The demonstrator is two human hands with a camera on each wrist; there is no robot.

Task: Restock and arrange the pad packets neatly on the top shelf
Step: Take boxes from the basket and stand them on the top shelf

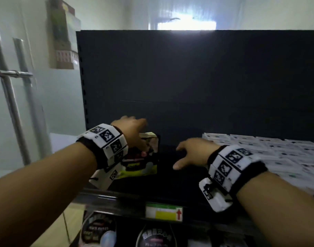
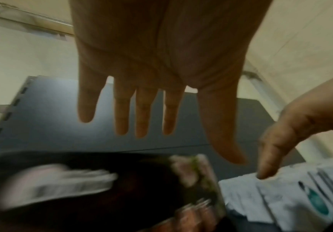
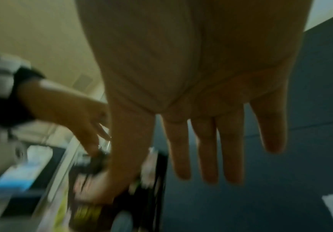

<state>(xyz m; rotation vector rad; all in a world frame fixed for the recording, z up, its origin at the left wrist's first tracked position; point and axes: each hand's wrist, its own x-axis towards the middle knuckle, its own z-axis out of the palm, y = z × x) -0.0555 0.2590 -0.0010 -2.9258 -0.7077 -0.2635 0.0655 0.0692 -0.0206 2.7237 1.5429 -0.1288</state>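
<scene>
A black and green pad packet [image 1: 145, 157] stands upright at the left end of the dark top shelf [image 1: 172, 177]. My left hand [image 1: 133, 128] is over the packet's top edge with straight, spread fingers [image 2: 144, 119]; whether it touches is unclear. The packet [image 2: 102, 188] is blurred below that palm. My right hand [image 1: 190, 154] hovers open and palm down over bare shelf to the packet's right, holding nothing, its fingers [image 3: 207, 149] straight. Rows of white packets [image 1: 263, 152] fill the shelf's right side.
The shelf's dark back panel [image 1: 188, 77] rises behind. A price label [image 1: 163, 211] is on the front rail, with round dark packs [image 1: 99, 229] on the shelf below. A glass door with metal handles [image 1: 10, 90] stands at the left.
</scene>
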